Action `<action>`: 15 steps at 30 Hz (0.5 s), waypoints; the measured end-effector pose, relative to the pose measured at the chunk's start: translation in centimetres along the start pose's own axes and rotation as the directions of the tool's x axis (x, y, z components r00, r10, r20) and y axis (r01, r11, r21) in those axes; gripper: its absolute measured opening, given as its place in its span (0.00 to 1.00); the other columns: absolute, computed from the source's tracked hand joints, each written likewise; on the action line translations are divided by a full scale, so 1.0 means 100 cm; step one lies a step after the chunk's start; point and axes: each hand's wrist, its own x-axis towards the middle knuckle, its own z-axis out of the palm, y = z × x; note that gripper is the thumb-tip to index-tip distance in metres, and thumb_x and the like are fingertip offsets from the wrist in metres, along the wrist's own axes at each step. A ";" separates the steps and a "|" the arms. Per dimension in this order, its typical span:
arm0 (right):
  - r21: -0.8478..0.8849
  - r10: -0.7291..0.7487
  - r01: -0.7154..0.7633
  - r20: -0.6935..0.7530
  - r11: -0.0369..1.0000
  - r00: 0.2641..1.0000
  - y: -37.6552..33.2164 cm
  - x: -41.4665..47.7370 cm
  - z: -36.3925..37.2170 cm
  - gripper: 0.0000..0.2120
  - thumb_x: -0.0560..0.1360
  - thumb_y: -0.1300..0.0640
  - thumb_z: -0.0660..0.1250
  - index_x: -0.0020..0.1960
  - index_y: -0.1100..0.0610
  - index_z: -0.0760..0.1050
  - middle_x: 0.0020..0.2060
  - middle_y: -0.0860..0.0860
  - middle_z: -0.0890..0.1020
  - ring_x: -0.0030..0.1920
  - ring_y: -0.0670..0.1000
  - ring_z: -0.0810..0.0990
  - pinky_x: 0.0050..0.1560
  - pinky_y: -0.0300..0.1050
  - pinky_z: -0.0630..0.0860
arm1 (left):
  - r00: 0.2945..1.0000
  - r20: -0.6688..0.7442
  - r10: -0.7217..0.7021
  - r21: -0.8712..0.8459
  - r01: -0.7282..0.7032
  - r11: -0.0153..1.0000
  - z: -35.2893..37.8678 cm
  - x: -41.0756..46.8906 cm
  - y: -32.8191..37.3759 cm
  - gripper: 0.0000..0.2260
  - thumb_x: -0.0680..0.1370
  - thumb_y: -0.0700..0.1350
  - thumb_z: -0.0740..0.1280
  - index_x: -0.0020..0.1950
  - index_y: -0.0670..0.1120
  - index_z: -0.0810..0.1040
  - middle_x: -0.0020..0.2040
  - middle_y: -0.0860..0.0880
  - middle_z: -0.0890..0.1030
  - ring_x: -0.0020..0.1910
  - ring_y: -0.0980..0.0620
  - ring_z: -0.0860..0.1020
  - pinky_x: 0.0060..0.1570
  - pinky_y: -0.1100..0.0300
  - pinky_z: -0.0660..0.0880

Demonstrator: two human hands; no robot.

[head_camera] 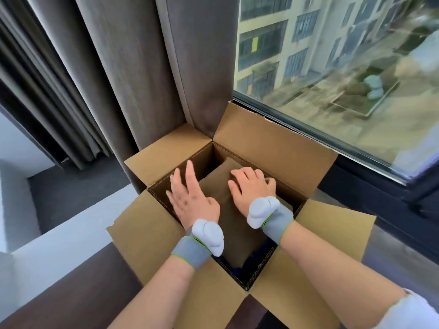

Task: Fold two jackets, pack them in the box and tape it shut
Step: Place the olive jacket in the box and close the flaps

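box (273, 148) open, all four flaps splayed out, jammed into the corner between curtain (107, 79) and window (332, 67). Near flap is cut off by the frame's bottom edge; what the box stands on is hidden under the flaps.

brown jacket (228, 224) is folded inside, filling most of the opening. A sliver of dark blue fabric (240, 269) shows under it at the near corner (too little visible to say whether it's the second jacket).

left grip (190, 200): bare hand, palm down, fingers straight and spread, holding nothing. It sits over the jacket's left edge and the gap by the left wall. Motion-blurred, so contact with the fabric is unclear.

right grip (251, 188): palm down on the jacket's far right part, fingers curled down into it. Fingertips are hidden, so can't tell whether it has hold of fabric or only presses.

Both wrists carry a grey wristband (191, 251) with a pale padded lump on top. Outside view through the glass is smeared.
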 end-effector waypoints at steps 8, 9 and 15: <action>-0.114 -0.058 0.080 0.190 0.990 0.980 0.003 0.007 0.031 0.32 0.76 0.43 0.31 0.77 0.49 0.48 0.77 0.49 0.50 0.77 0.51 0.48 0.72 0.61 0.51 | 0.880 0.476 0.011 0.220 -0.131 0.967 0.040 0.008 -0.010 0.24 0.80 0.45 0.53 0.77 0.54 0.53 0.78 0.53 0.51 0.77 0.54 0.47 0.74 0.56 0.41; -0.141 -0.045 0.070 0.176 0.988 0.983 0.000 0.009 0.035 0.34 0.74 0.44 0.34 0.75 0.50 0.58 0.75 0.50 0.60 0.75 0.52 0.57 0.70 0.62 0.58 | 0.873 0.487 -0.027 0.232 -0.100 0.967 0.043 0.011 -0.014 0.24 0.81 0.46 0.51 0.77 0.54 0.51 0.78 0.53 0.50 0.77 0.54 0.47 0.75 0.56 0.41; -0.093 -0.017 0.035 0.190 0.995 0.982 0.007 0.018 0.056 0.27 0.73 0.47 0.49 0.64 0.53 0.77 0.63 0.51 0.78 0.64 0.52 0.77 0.57 0.62 0.73 | 0.837 0.529 -0.142 0.327 -0.046 0.944 0.066 0.015 -0.018 0.23 0.83 0.51 0.45 0.78 0.52 0.47 0.78 0.51 0.49 0.77 0.52 0.48 0.76 0.53 0.44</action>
